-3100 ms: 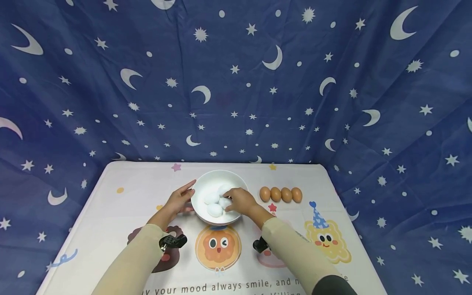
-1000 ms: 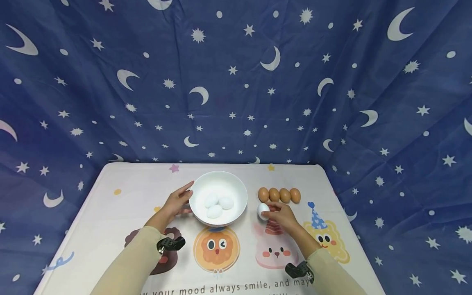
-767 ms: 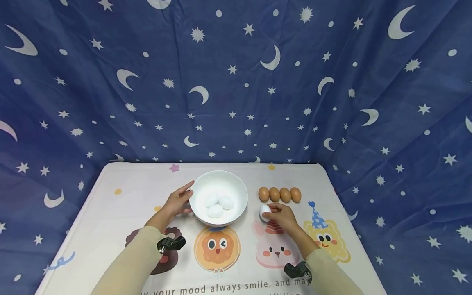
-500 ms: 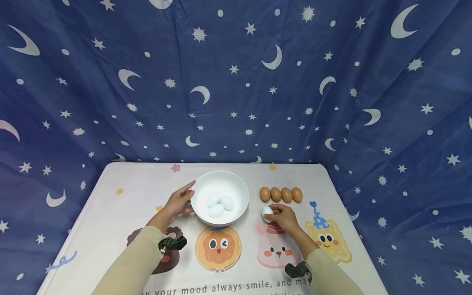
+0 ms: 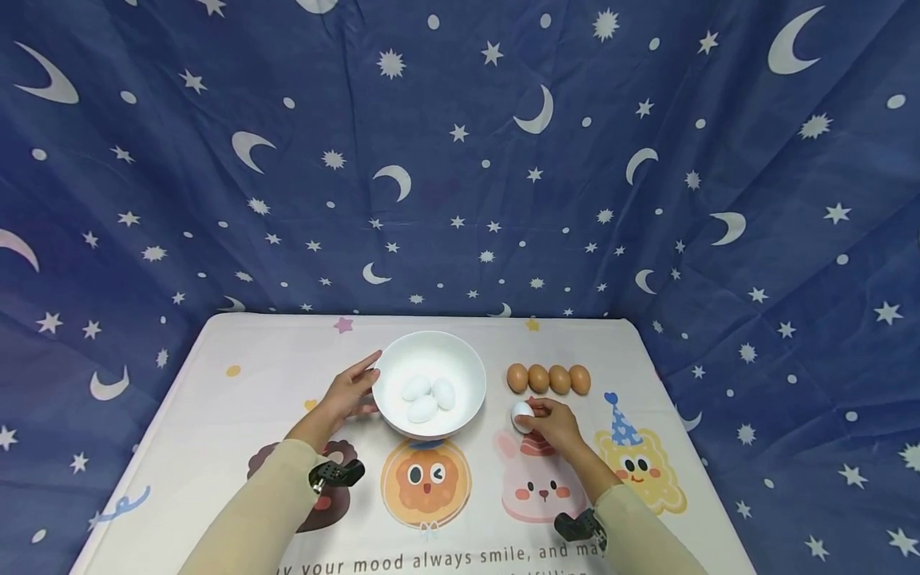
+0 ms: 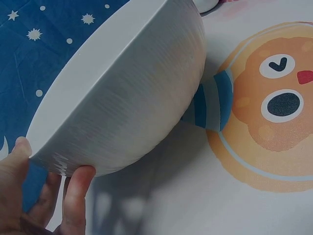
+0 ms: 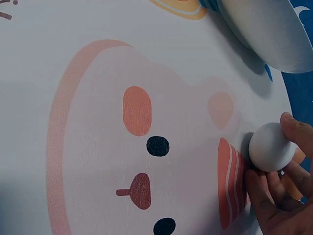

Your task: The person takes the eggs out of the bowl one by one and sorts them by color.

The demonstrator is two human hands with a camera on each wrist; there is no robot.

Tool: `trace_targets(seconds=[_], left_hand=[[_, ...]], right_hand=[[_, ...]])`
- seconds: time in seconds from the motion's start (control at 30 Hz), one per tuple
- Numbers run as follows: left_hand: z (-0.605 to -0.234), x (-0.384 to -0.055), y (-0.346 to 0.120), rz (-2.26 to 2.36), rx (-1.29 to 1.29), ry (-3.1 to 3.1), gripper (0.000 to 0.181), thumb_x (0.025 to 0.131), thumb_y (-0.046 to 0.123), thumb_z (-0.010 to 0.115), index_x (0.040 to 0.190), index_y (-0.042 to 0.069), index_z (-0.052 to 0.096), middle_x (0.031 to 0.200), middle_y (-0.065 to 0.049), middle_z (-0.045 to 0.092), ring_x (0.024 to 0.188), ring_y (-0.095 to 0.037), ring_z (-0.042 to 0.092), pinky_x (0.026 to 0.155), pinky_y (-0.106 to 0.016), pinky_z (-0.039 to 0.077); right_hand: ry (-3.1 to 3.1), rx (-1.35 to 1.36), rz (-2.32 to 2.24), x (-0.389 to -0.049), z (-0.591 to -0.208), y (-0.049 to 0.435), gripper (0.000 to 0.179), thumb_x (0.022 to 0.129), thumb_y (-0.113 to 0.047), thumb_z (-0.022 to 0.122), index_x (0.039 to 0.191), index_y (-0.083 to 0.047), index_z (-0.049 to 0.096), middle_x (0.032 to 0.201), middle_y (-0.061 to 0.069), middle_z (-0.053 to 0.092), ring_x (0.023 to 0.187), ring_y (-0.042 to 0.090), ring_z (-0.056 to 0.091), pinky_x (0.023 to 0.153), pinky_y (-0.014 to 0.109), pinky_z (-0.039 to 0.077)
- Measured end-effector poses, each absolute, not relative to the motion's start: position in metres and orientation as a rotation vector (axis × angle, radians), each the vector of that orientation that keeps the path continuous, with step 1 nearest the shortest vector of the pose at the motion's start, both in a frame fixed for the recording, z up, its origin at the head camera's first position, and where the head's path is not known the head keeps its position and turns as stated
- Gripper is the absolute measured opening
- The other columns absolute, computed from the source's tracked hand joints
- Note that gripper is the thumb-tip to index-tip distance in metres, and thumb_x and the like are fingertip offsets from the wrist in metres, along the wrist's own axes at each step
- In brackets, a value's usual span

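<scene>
A white bowl stands near the middle of the table with three white eggs inside. My left hand holds it at its left side, fingertips at the rim and against the outer wall. To the right of the bowl, my right hand pinches another white egg between thumb and fingers, close over the tablecloth. That egg is just in front of a row of brown eggs, at the row's left end. In the right wrist view, my fingers partly hide the brown eggs.
The table has a white cloth printed with cartoon faces and lettering. Behind it and along both sides hangs a dark blue curtain with moons and stars.
My right hand has brought a white egg out of the bowl and over to the right, in front of the brown eggs. Since then it has shifted slightly right. My left hand has stayed put.
</scene>
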State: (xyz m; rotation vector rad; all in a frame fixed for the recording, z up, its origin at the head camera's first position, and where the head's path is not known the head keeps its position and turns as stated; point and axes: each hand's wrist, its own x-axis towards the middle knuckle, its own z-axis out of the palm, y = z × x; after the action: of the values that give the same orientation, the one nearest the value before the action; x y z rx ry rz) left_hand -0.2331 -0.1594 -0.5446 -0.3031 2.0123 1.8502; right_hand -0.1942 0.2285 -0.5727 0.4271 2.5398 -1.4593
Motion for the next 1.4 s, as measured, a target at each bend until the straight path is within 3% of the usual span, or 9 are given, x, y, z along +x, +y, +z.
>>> trace_targets(seconds=[0.4, 0.77, 0.93, 1.17, 1.4], left_hand=[[-0.545, -0.233, -0.159, 1.856, -0.298, 2.012, 0.051, 0.104, 0.032, 0.050, 0.153, 0.035, 0.034, 0.151, -0.016, 0.041, 0.129, -0.037, 0.051, 0.079, -0.034, 0.064], [-0.544, -0.233, -0.158, 1.858, -0.297, 2.014, 0.051, 0.105, 0.031, 0.049, 0.154, 0.034, 0.034, 0.151, -0.017, 0.041, 0.128, -0.037, 0.051, 0.078, -0.034, 0.064], [-0.545, -0.233, -0.159, 1.855, -0.304, 2.014, 0.051, 0.105, 0.031, 0.049, 0.154, 0.034, 0.033, 0.152, -0.017, 0.040, 0.131, -0.039, 0.049, 0.078, -0.035, 0.064], [-0.545, -0.232, -0.160, 1.851, -0.309, 2.017, 0.051, 0.105, 0.032, 0.049, 0.154, 0.034, 0.033, 0.152, -0.017, 0.040, 0.132, -0.039, 0.049, 0.079, -0.035, 0.064], [-0.546, -0.233, -0.161, 1.875, -0.318, 2.004, 0.052, 0.105, 0.030, 0.049, 0.154, 0.034, 0.034, 0.151, -0.017, 0.041, 0.130, -0.038, 0.050, 0.079, -0.036, 0.064]], right_hand=[[2.495, 0.447, -1.482, -0.195, -0.571, 0.230, 0.046, 0.081, -0.021, 0.082, 0.120, -0.004, 0.067, 0.089, 0.007, 0.070, 0.062, 0.019, 0.067, 0.052, 0.029, 0.059], [2.672, 0.423, -1.458, -0.208, -0.545, 0.229, 0.048, 0.083, -0.022, 0.079, 0.120, 0.003, 0.063, 0.103, 0.017, 0.065, 0.081, 0.018, 0.063, 0.065, 0.021, 0.059], [2.681, 0.334, -1.555, -0.218, -0.531, 0.205, 0.043, 0.082, -0.017, 0.078, 0.118, 0.004, 0.064, 0.101, 0.013, 0.066, 0.084, 0.017, 0.063, 0.064, 0.018, 0.058], [2.618, 0.171, -1.622, -0.225, -0.510, 0.156, 0.043, 0.082, -0.021, 0.081, 0.117, 0.001, 0.067, 0.098, 0.014, 0.071, 0.083, 0.019, 0.070, 0.075, 0.034, 0.064], [2.745, 0.158, -1.532, -0.230, -0.505, 0.132, 0.039, 0.080, -0.027, 0.083, 0.110, -0.005, 0.073, 0.090, 0.004, 0.073, 0.080, 0.013, 0.065, 0.067, 0.020, 0.056]])
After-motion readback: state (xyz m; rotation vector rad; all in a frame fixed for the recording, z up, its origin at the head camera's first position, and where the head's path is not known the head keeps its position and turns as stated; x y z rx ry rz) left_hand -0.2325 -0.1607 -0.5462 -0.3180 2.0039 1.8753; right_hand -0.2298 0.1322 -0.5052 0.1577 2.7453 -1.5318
